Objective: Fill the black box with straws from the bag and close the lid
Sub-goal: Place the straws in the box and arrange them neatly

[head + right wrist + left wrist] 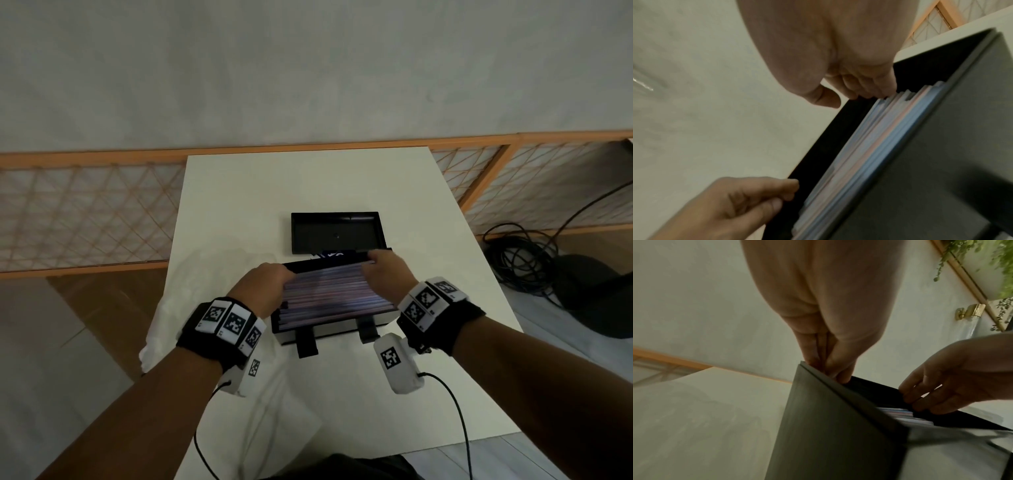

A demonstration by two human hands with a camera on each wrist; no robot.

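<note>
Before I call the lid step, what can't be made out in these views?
- Bag: head view, only a faint clear sheet by the left hand; any straws left unreadable.
- Box far wall: head view, hidden behind the right hand.
- Straws: right wrist view, blurred, uncountable.
- Lid: absent from the wrist views.

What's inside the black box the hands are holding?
The black box is packed with pale pink and blue straws lying flat. Both hands cover the straws' ends, and the layers underneath can't be seen.

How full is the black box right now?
Full, or nearly: in the head view, straws span the black box in a layer close to its rim. Both wrist views show them stacked inside. The lid is off.
</note>
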